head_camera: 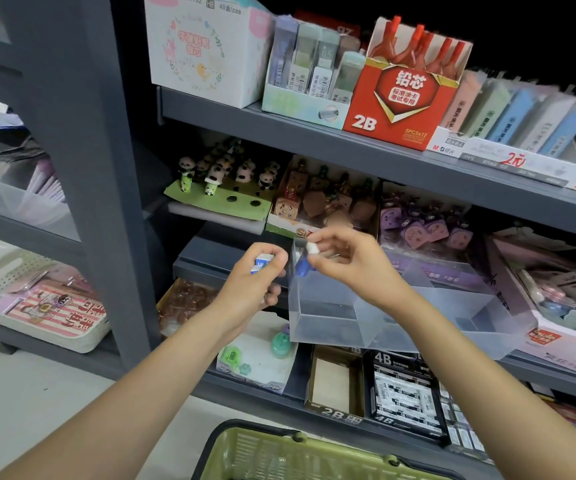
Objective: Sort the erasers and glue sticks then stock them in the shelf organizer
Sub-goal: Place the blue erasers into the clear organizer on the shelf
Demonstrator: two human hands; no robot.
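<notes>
Clear, smooth plastic organizer bin (383, 306) glints on the matt dark-grey metal shelf's (349, 147) front edge; glossy red cardboard lead box (397, 109) above; green slatted plastic basket (279, 455) below.

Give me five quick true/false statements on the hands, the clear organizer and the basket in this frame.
1. The left hand holds a white and blue eraser. True.
2. The right hand is open and holds nothing. False: it pinches a small white piece.
3. The clear organizer is packed full. False: its near compartments look empty.
4. A green basket sits below the arms. True.
5. The red 2B box stands on the floor. False: it is on the upper shelf.
</notes>
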